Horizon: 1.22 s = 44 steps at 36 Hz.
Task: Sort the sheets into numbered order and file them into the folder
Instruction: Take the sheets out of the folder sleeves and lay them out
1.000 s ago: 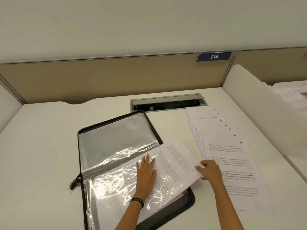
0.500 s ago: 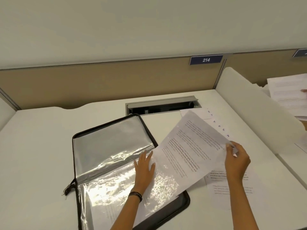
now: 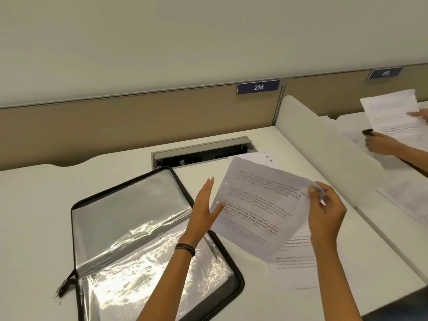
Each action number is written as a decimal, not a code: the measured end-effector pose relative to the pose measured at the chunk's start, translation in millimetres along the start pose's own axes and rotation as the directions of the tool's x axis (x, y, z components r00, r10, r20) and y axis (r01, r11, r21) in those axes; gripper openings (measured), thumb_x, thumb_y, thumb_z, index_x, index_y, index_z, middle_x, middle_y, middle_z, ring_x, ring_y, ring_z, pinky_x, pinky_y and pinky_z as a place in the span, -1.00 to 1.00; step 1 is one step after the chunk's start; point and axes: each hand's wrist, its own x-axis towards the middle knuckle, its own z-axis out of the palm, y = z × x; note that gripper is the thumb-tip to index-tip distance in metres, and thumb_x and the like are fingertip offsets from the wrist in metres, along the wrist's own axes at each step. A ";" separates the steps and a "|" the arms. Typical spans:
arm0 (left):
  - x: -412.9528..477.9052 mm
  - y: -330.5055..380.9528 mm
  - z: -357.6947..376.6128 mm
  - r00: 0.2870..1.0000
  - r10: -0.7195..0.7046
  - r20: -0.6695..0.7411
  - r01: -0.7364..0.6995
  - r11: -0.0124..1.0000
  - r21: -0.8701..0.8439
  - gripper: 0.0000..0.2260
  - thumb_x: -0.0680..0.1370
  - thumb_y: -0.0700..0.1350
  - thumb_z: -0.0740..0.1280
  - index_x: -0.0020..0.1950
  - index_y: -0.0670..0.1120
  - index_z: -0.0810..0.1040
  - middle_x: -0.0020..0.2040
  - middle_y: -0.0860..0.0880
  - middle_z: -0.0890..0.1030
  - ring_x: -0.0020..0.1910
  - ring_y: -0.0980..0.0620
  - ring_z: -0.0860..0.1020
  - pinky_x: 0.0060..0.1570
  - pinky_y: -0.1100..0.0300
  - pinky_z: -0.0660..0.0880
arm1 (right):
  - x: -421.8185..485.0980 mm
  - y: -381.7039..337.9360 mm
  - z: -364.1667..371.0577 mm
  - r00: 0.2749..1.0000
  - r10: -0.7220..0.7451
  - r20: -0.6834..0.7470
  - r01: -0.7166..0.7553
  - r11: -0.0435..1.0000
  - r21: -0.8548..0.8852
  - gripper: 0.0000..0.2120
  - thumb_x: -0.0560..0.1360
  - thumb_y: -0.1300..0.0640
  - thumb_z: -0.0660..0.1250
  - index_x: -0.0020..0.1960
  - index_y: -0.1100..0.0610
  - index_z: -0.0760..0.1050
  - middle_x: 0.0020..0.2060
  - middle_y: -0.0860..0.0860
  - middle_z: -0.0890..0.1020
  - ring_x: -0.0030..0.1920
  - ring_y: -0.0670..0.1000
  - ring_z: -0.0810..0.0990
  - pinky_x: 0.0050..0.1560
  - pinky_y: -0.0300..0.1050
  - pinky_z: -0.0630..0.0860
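Sheet held above the open folder

The right hand (image 3: pixel 325 212) pinches a sheet (image 3: pixel 261 205); the left hand (image 3: pixel 203 208), fingers straight, touches its edge above the folder (image 3: pixel 129 205).

Black-edged clear folder (image 3: pixel 129 218), white black-printed sheet (image 3: pixel 261 205), navy plaque (image 3: pixel 258 87).
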 end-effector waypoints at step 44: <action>-44.0 11.3 164.5 0.846 -0.437 0.306 0.531 0.744 -0.405 -0.86 0.58 -0.28 0.27 0.13 -0.18 0.50 0.03 -0.16 0.65 -0.10 0.01 0.66 -0.21 0.23 0.59 | -3.9 161.5 -65.7 0.803 0.367 0.470 0.011 0.778 -0.628 -0.64 0.59 0.19 0.21 0.38 0.16 0.38 0.46 0.11 0.27 0.45 0.08 0.25 0.41 0.00 0.28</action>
